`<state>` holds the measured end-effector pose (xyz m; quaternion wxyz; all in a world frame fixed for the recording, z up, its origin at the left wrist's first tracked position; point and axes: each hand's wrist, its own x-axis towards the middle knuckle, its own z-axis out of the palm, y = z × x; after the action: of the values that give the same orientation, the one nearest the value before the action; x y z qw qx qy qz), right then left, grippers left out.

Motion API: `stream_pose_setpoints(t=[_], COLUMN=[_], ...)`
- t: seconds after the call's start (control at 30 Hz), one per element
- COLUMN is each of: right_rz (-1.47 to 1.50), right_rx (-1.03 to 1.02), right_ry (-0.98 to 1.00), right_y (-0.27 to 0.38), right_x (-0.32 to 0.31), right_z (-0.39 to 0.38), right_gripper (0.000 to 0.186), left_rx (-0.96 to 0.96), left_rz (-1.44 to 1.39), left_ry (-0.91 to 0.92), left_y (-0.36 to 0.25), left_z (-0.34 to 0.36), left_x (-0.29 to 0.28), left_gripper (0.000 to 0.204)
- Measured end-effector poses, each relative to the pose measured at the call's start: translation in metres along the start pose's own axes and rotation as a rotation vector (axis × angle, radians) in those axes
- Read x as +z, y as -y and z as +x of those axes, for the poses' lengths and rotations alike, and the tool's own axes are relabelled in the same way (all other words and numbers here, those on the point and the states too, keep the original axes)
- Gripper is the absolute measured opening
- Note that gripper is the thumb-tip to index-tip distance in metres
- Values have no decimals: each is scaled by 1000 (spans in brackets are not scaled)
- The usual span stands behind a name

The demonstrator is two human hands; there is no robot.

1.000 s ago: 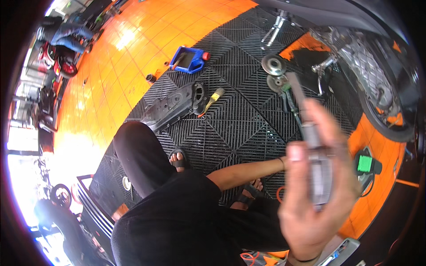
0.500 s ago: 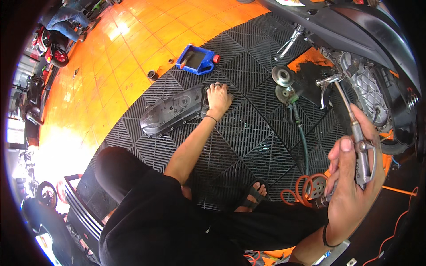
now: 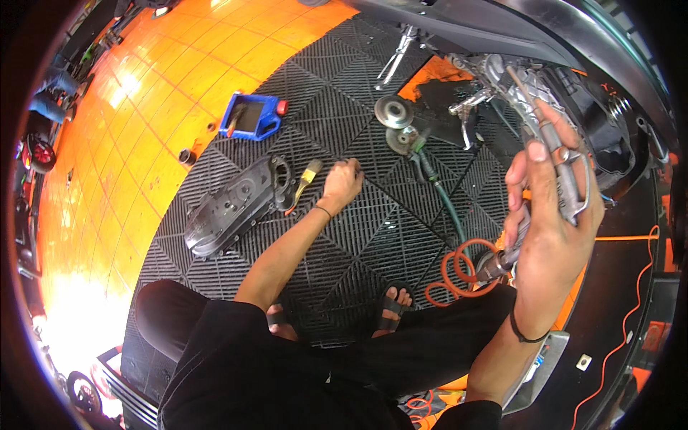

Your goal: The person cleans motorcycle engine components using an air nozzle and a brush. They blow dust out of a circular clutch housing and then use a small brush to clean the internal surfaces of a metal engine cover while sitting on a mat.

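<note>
An orange tiled floor (image 3: 165, 72) carries a black ribbed mat (image 3: 330, 93). Over the mat's far right corner stands a dark motorcycle (image 3: 502, 30), its metal engine casing (image 3: 494, 68) exposed. A long black cover (image 3: 233, 204) lies near the mat's left edge, aslant. A green hose (image 3: 449, 208) runs from the right half of the mat toward its near side. At the left edge, farther up, lies a blue jug (image 3: 269, 124) with an open side and a red cap.

The 2 hands are well apart. The right hand (image 3: 553, 236), raised beyond the mat's right side, is wrapped around a metal blow gun (image 3: 562, 170); its long nozzle points up toward the engine. An orange coiled hose (image 3: 446, 276) hangs just below that hand. The left hand (image 3: 342, 183) is low over the middle of the mat, fingers bent; I cannot tell whether it grips anything. Toward the far right corner, 2 round metal discs (image 3: 394, 112) lie together. Between cover and left hand is a yellow-banded brush (image 3: 308, 179). Smallest is a dark cup (image 3: 187, 157) just off the left edge.
</note>
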<state>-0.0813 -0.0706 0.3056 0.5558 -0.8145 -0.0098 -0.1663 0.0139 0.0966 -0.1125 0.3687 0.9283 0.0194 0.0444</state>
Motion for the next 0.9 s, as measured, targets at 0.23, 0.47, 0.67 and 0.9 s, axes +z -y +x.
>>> stream_pose_setpoints(t=[0.23,0.47,0.67,0.9], right_rz=[-54,-52,-11,-77], right_rx=[55,-31,9,-84], right_ry=[5,112,110,202], right_y=[-41,-90,-111,-95], right_x=[-20,-28,-32,-27], right_z=[16,43,47,8], right_gripper=[42,35,34,32], left_rx=[-531,-890,-552,-398], left_rz=[-269,-578,-809,-1548], left_ry=[-67,-80,-207,-299], left_y=[-43,-53,-17,-22], left_z=[97,126,74,5], left_x=[100,126,91,0], left_gripper=[49,42,14,31])
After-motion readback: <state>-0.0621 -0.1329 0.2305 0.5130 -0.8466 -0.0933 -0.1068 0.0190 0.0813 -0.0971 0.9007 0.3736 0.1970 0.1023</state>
